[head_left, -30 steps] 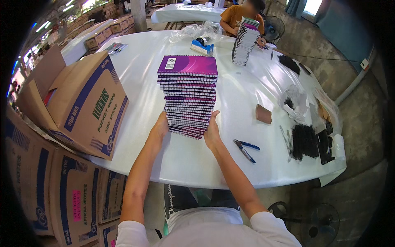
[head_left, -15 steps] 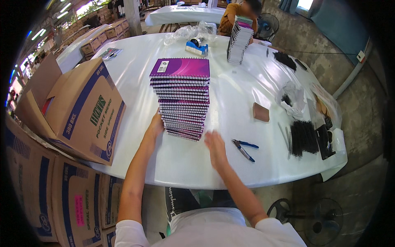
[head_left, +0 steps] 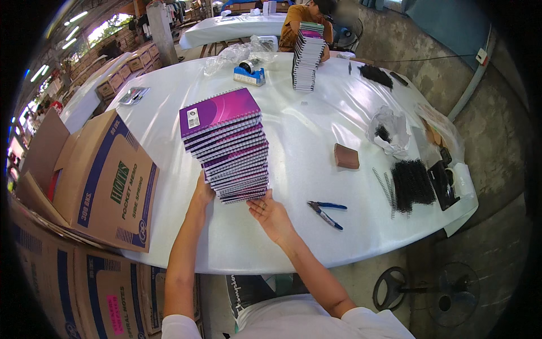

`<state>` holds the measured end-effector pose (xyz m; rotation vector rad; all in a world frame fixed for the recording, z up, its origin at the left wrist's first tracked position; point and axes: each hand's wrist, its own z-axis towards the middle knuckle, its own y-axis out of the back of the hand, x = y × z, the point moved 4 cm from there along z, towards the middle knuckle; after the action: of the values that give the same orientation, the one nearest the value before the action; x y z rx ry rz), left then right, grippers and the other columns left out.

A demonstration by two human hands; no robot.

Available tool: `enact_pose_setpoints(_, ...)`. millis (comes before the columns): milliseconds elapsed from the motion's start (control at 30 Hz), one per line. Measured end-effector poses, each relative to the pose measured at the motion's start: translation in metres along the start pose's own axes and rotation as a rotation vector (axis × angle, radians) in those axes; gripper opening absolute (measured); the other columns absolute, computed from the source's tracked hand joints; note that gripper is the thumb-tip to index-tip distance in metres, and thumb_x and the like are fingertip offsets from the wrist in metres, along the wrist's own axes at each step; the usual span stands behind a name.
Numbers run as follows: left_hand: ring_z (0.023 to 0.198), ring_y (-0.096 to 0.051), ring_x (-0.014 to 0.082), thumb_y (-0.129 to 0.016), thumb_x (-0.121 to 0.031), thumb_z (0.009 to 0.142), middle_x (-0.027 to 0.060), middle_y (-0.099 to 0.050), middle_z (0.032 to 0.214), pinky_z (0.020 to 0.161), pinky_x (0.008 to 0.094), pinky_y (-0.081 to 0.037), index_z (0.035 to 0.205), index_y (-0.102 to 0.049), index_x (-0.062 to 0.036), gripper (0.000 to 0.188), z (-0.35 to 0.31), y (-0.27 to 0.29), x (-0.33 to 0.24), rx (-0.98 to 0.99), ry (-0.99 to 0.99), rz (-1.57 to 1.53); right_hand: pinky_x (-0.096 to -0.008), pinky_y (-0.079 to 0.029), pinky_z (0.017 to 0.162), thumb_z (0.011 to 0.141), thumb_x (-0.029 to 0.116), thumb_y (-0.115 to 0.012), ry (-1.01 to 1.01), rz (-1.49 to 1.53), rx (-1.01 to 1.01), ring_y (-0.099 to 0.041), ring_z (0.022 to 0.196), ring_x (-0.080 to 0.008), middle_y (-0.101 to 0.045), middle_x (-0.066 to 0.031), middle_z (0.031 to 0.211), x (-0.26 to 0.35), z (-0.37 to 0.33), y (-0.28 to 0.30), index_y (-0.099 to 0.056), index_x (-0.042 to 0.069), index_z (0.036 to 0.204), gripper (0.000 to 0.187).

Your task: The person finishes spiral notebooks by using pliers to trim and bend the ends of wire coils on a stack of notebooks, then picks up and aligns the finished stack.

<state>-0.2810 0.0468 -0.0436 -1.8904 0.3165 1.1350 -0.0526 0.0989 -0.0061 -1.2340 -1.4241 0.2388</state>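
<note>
A tall stack of spiral notebooks [head_left: 234, 152] with purple covers stands before me, leaning and twisted, the top ones overhanging to the left. My left hand [head_left: 204, 189] grips its lower left side, its fingers mostly hidden by the stack. At the lower right corner, my right hand [head_left: 270, 216] is turned palm up, its fingers against the bottom notebooks. To the right of that hand lie blue-handled pliers [head_left: 326, 213], jaws toward it. Beyond them rests a reddish-brown block [head_left: 346, 156].
An opened cardboard box [head_left: 107, 181] stands at left, above more cartons [head_left: 107, 282]. Black spiral coils [head_left: 414, 185] and a plastic bag [head_left: 389, 133] lie at right. Farther off are a blue tape dispenser [head_left: 249, 75], another notebook stack [head_left: 308, 59] and a seated person [head_left: 293, 28].
My right hand has come in to the stack's lower corner and turned palm up. The stack now leans and twists more to the left. The whole view has shifted slightly.
</note>
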Motion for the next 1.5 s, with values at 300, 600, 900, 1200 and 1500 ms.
enact_pose_setpoints(300, 0.099, -0.061, 0.0168, -0.041, -0.042, 0.100, 0.0065, -0.063, 0.118, 0.092, 0.0320, -0.046, 0.121, -0.056, -0.0074, 0.043, -0.009, -0.024, -0.006, 0.221, -0.013, 0.263, -0.0418, -0.032, 0.107, 0.099, 0.058, -0.033, 0.176, -0.299, -0.082, -0.047, 0.116, -0.0219, -0.052, -0.0115, 0.117, 0.072, 0.056, 0.010, -0.046, -0.004, 0.125, 0.068)
enact_pose_setpoints(600, 0.116, -0.055, 0.0219, -0.036, -0.040, 0.102, 0.0104, -0.059, 0.127, 0.099, 0.0375, -0.042, 0.131, -0.051, -0.0047, 0.047, -0.004, -0.057, 0.021, -0.104, -0.210, 0.117, -0.0338, -0.019, 0.118, 0.093, 0.071, -0.020, 0.090, -0.377, 0.029, -0.025, 0.143, -0.0236, -0.024, -0.0191, 0.155, 0.089, 0.086, 0.025, -0.010, -0.006, 0.150, 0.096)
enact_pose_setpoints(900, 0.117, -0.057, 0.0235, -0.046, -0.040, 0.099, 0.0101, -0.059, 0.130, 0.099, 0.0386, -0.047, 0.133, -0.051, -0.0030, 0.051, 0.041, -0.081, 0.020, -0.101, -0.052, -0.007, -0.0382, -0.018, 0.118, 0.088, 0.077, -0.021, 0.219, -0.419, 0.027, -0.022, 0.144, -0.0278, -0.025, -0.0179, 0.155, 0.076, 0.102, 0.006, -0.020, -0.002, 0.150, 0.100)
enact_pose_setpoints(1200, 0.122, -0.051, 0.0232, -0.035, -0.055, 0.100, 0.0111, -0.053, 0.136, 0.104, 0.0371, -0.042, 0.141, -0.042, -0.0033, 0.067, 0.080, -0.128, 0.021, -0.013, -0.095, 0.106, -0.0392, -0.026, 0.114, 0.090, 0.073, -0.029, 0.129, -0.350, 0.018, -0.032, 0.139, -0.0245, -0.036, -0.0131, 0.151, 0.123, 0.126, 0.021, -0.030, 0.000, 0.148, 0.093)
enact_pose_setpoints(1500, 0.123, -0.051, 0.0238, -0.033, -0.056, 0.100, 0.0118, -0.050, 0.139, 0.104, 0.0356, -0.042, 0.143, -0.040, -0.0062, 0.066, 0.158, -0.184, 0.020, 0.109, -0.057, 0.005, -0.0393, -0.032, 0.111, 0.091, 0.070, -0.034, 0.231, -0.355, -0.049, -0.042, 0.132, -0.0248, -0.045, -0.0148, 0.144, 0.192, 0.186, 0.047, -0.041, -0.001, 0.141, 0.087)
